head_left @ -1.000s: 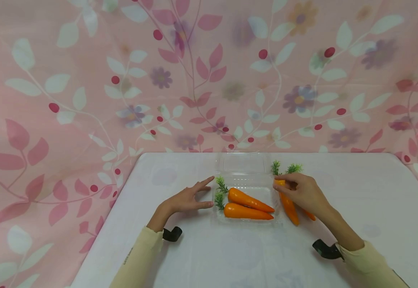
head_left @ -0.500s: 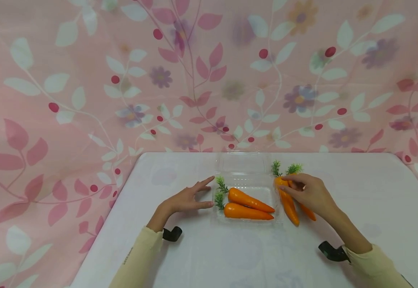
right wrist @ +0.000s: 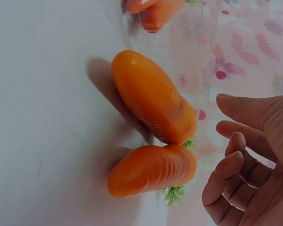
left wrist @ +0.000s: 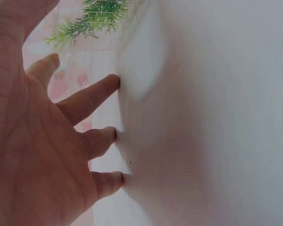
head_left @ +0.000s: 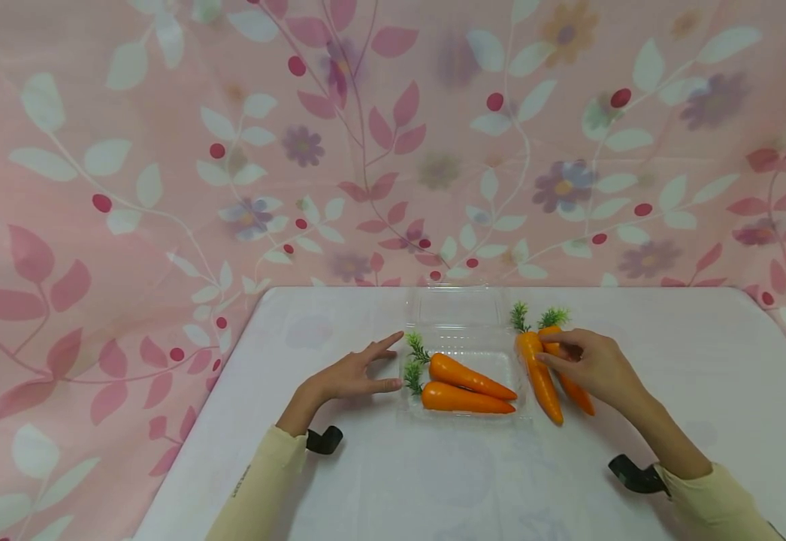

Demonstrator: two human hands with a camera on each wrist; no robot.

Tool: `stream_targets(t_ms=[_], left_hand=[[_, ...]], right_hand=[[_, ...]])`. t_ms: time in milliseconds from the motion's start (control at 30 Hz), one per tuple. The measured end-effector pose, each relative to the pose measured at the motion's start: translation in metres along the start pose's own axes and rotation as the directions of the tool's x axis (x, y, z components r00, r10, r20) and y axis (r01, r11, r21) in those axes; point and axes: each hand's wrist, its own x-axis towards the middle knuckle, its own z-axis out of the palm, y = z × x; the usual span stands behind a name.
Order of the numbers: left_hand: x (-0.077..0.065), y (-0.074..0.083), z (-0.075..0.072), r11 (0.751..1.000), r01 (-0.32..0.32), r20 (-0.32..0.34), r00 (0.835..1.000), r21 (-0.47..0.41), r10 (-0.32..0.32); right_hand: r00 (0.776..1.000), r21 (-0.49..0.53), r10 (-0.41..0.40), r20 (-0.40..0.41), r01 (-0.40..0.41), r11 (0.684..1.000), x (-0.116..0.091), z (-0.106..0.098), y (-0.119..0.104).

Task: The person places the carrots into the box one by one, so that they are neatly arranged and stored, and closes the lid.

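Left hand: we see the left hand (head_left: 347,374) just left of the box, fingers spread apart, holding nothing; three fingertips meet the table in the left wrist view. Whether it touches the box, we can't tell.
Right hand: we see the right hand (head_left: 594,362) by the thick ends of the loose carrots, fingers loosely bent, thumb and index apart, nothing gripped; the right wrist view shows a gap to both.
Box: clear box (head_left: 499,367) on the table, lid (head_left: 461,306) folded back toward the wall cloth.
Boxed carrots: we count two, a far carrot (head_left: 470,374) and a near carrot (head_left: 466,397), side by side, greens (head_left: 412,376) at the left wall, tips right.
Loose carrots: we count two, an inner carrot (head_left: 543,387) and an outer carrot (head_left: 575,389), right of the box, greens away from the person, thick ends touching.
Wrists: pale sleeves (head_left: 258,477), a black mount (head_left: 325,440) at each.
Backdrop: white table (head_left: 393,481), pink floral wall cloth (head_left: 393,173).
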Motion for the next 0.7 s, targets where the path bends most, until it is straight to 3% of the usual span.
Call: stream_targets(t_ms=[700], left_hand=[[0.000,-0.001,0.001,1.000,-0.004,-0.004,1.000,0.007,0.005]], right_hand=[[0.994,-0.084,0.106,0.002,-0.105,0.991,-0.002,-0.005,0.011]])
